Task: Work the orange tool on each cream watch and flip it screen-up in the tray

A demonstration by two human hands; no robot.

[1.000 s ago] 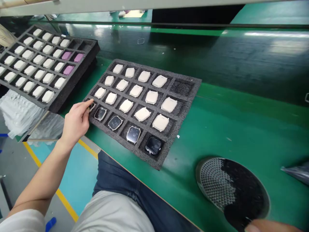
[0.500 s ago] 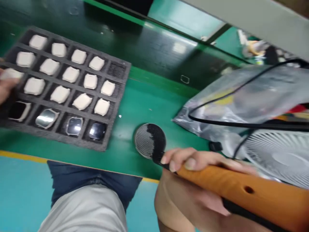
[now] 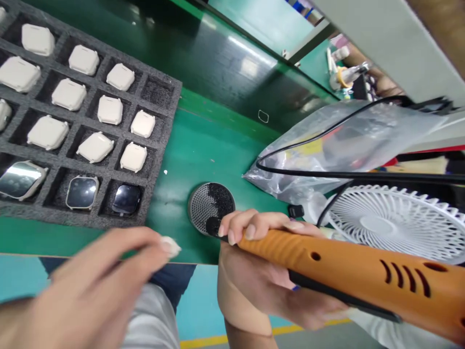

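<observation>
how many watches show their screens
3 watches, all in the bottom row of the foam tray: one at the left edge, one beside it, one at the right end. More may lie out of view.

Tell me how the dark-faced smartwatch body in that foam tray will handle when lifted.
The smartwatch body will probably feel slippery, since its glass face looks glossy. That face is likely fragile too, so it may scratch easily. Its flat, squarish shape suggests it won't roll, and the foam tray pocket should steady it.
</observation>
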